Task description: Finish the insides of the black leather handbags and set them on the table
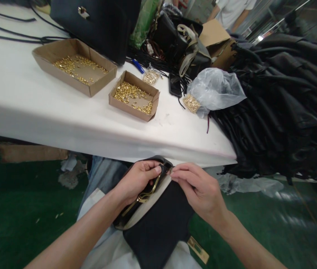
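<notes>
A black bag [161, 224] with a gold zipper [144, 194] lies on my lap, below the white table's near edge. My left hand [137, 181] is closed round the bag's top edge beside the zipper, thumb on top. My right hand [200, 190] pinches the bag's top corner at the zipper's end, fingers pressed together. The two hands nearly meet at that corner.
On the white table [35, 104] stand a large cardboard tray [73, 65] and a smaller one [134, 96], both holding small gold parts. A clear plastic bag [213, 89], a black phone [174, 85], a dark handbag [99, 22] and a heap of black straps [282, 108] lie further right. Another person stands at the back.
</notes>
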The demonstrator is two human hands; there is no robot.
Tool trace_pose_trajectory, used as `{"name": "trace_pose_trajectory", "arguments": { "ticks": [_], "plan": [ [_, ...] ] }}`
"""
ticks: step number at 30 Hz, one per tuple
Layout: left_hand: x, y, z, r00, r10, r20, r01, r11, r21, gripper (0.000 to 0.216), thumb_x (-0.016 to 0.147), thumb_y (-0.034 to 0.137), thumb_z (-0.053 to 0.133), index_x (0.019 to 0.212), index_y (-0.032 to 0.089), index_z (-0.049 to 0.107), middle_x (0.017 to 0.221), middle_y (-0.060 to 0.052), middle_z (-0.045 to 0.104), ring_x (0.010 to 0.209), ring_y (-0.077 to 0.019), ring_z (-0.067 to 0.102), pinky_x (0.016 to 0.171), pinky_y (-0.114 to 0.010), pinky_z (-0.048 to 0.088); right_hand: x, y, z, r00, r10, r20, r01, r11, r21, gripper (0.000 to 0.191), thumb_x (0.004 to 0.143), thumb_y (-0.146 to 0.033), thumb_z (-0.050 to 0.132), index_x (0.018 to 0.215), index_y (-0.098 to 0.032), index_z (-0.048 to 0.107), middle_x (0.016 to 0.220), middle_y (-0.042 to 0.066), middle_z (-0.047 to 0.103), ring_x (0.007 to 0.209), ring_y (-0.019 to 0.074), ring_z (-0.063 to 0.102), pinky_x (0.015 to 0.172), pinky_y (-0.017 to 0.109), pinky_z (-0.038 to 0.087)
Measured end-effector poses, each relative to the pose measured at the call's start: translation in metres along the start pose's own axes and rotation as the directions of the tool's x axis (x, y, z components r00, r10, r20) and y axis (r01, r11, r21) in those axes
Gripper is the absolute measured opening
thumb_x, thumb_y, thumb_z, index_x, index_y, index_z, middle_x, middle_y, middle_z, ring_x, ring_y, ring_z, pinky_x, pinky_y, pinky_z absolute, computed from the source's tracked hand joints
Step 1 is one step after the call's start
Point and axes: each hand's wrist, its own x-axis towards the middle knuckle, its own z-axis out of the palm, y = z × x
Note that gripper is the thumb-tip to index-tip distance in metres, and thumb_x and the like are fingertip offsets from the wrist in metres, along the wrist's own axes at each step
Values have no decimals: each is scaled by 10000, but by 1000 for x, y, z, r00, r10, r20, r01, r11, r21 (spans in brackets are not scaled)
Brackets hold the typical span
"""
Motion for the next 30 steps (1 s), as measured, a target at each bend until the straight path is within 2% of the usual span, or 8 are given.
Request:
{"name": "trace_pose_trajectory", "arguments": {
  "ticks": [3, 5, 11, 17, 20, 25, 30],
  "plan": [
    [0, -3, 1, 999, 9, -35, -9, 1000, -8, 477, 837, 620, 894, 1002, 175, 838, 786, 1, 646, 711, -132, 496, 683, -263, 342, 1, 4, 2, 999, 39, -9, -39, 999, -19, 215, 1064, -111, 695, 1064, -275, 835, 1348, 94, 715, 1116, 232, 719, 973, 403, 605],
    [0, -5, 2, 998, 4, -61, -4, 1000, -6, 475, 823, 615, 906, 988, 175, 834, 780, 6, 647, 732, -142, 524, 708, -270, 360, 2, 7, 4, 997, 72, -11, -72, 997, 3, 201, 1044, -129, 737, 1044, -292, 855, 1371, 79, 702, 1128, 238, 704, 986, 413, 595],
    [-1, -5, 3, 998, 14, -54, -14, 1000, 2, 497, 834, 628, 884, 1024, 173, 829, 791, 15, 633, 728, -136, 482, 711, -273, 314, 6, 12, 9, 980, 199, -5, -194, 960, 200, 189, 1010, -152, 791, 1027, -315, 886, 1309, 51, 711, 1045, 203, 700, 948, 373, 594],
    [0, -3, 2, 999, 19, -41, -19, 1000, 0, 503, 815, 617, 899, 1020, 162, 833, 842, 1, 665, 736, -130, 456, 721, -269, 298, 11, 10, 7, 964, 262, 40, -265, 954, 137, 116, 988, -209, 820, 995, -302, 888, 1210, 55, 740, 1125, 247, 722, 1001, 392, 591],
    [0, -3, 2, 999, 13, -42, -14, 1000, -13, 487, 816, 606, 899, 1002, 162, 823, 847, 4, 663, 723, -123, 439, 707, -267, 289, 14, 5, 6, 971, 234, 50, -237, 969, 62, 124, 1038, -220, 752, 977, -276, 845, 1152, 55, 747, 1108, 246, 731, 1010, 390, 592],
    [-2, -3, 1, 999, 22, -31, -24, 998, -65, 455, 824, 595, 898, 955, 171, 798, 792, 19, 616, 741, -137, 474, 726, -275, 311, 14, 0, 9, 989, 146, 37, -145, 989, -31, 160, 1086, -206, 651, 1019, -261, 785, 1194, 91, 736, 1150, 270, 726, 1012, 414, 611],
    [-4, -2, -1, 1000, 17, -25, -19, 995, -96, 473, 797, 598, 918, 943, 169, 784, 803, 13, 619, 740, -137, 481, 728, -273, 313, 14, -2, 13, 993, 112, 19, -111, 991, -76, 144, 1094, -184, 641, 1053, -254, 759, 1220, 94, 716, 1161, 265, 724, 1022, 412, 600]
  ]
}}
